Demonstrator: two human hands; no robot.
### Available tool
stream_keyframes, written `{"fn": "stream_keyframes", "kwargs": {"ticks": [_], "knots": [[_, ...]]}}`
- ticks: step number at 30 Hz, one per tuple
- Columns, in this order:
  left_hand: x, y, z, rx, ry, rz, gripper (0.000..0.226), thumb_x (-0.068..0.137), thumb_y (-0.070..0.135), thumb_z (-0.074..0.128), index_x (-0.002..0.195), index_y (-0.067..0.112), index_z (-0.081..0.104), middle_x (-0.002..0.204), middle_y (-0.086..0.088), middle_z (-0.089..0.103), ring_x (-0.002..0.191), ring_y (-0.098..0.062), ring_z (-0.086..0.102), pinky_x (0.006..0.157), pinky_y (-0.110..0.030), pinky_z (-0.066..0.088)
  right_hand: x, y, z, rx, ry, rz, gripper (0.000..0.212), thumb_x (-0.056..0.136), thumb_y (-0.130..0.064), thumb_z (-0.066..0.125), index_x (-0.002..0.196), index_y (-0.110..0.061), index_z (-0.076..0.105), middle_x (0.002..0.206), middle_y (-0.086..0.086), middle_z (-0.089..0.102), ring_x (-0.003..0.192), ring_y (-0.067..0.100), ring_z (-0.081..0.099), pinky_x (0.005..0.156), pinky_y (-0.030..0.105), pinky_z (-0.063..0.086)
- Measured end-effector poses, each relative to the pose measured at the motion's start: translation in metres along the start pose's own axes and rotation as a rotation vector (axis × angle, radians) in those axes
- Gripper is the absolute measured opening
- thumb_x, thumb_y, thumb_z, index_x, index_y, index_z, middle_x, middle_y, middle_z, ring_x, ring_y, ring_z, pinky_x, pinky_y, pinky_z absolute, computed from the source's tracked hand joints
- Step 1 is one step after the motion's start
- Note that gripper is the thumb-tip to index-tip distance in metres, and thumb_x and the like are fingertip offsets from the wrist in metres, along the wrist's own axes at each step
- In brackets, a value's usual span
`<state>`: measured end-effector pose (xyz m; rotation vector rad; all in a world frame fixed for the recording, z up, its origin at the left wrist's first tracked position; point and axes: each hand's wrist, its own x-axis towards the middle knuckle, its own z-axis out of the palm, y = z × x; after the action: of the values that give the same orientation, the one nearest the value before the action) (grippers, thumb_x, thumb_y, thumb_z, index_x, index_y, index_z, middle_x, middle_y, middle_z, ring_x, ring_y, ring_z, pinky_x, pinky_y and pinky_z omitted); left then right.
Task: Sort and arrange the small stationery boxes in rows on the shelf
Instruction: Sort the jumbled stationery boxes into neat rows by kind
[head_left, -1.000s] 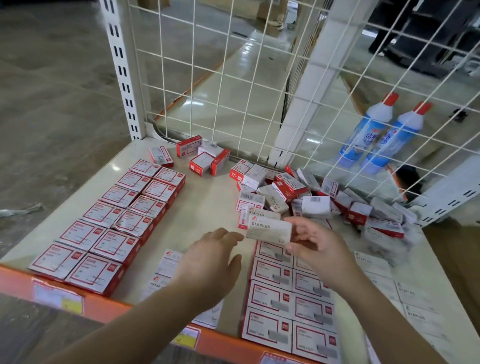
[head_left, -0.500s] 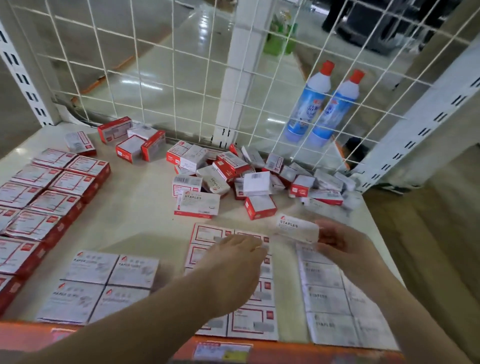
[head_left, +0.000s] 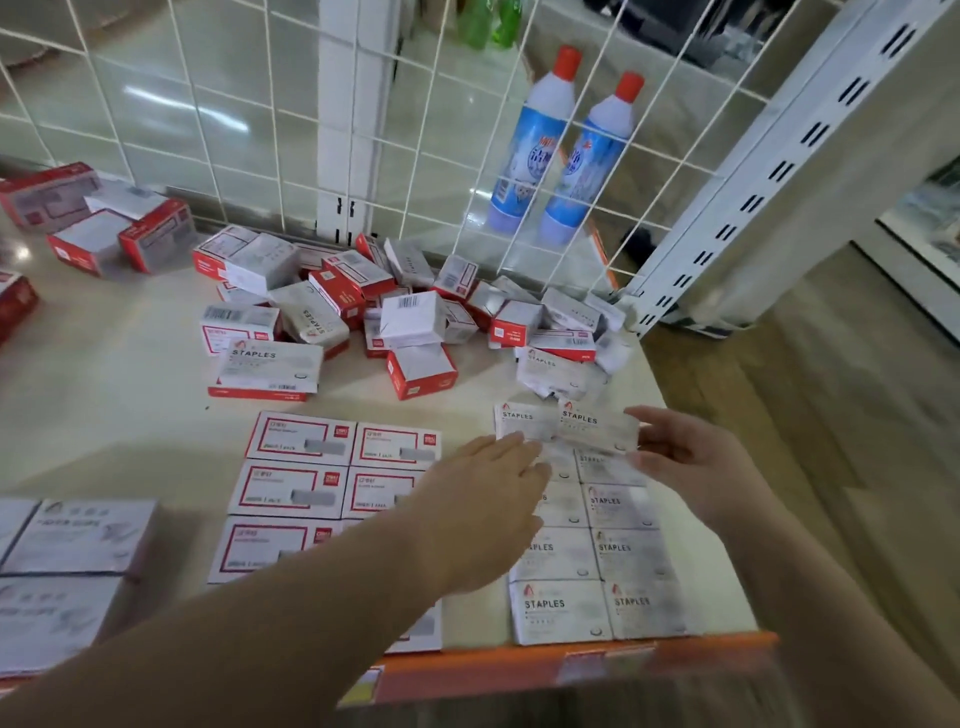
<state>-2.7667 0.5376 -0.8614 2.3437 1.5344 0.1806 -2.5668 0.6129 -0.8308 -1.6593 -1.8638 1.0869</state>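
Observation:
My right hand (head_left: 693, 462) pinches a white STAPLES box (head_left: 597, 426) just above the far end of the right-hand rows of white STAPLES boxes (head_left: 592, 556). Beside it lies another white STAPLES box (head_left: 522, 421). My left hand (head_left: 483, 499) is flat with straight fingers, its tips at the left edge of those rows. Rows of red-framed boxes (head_left: 332, 467) lie to the left. A loose heap of mixed red and white boxes (head_left: 405, 306) sits at the back of the shelf (head_left: 104, 405).
A white wire grid (head_left: 291, 104) closes the back of the shelf; two blue bottles (head_left: 561, 150) stand behind it. More white boxes (head_left: 72, 545) lie at the lower left, red boxes (head_left: 104, 218) at the back left. The orange front edge (head_left: 571, 665) runs below.
My view has swung right. My right hand carried the white STAPLES box from the middle to the far end of the right-hand rows, and my left hand followed to those rows.

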Motion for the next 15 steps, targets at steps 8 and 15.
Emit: {"fn": "stream_keyframes", "kwargs": {"ticks": [8,15], "knots": [[0.026,0.005,0.008,-0.002,-0.037,0.001,0.057,0.099,0.038,0.030,0.148,0.018,0.009,0.157,-0.001,0.000,0.144,-0.016,-0.001,0.115,-0.029,-0.001,0.007,0.005,-0.012,-0.018,-0.022,0.029,0.036,0.084,0.006,0.061,0.105,-0.023,0.060,0.087,-0.008,0.068,0.067,-0.006,0.063,0.061,0.006,0.047],[0.044,0.006,0.006,0.026,-0.061,-0.013,0.059,0.098,0.042,0.031,0.148,0.017,0.010,0.153,-0.004,0.015,0.140,-0.020,0.015,0.114,-0.033,0.012,0.021,0.014,-0.016,-0.002,-0.011,0.068,0.037,0.085,0.002,0.060,0.102,-0.031,0.062,0.089,-0.005,0.069,0.084,0.014,0.065,0.083,0.034,0.051]]}}
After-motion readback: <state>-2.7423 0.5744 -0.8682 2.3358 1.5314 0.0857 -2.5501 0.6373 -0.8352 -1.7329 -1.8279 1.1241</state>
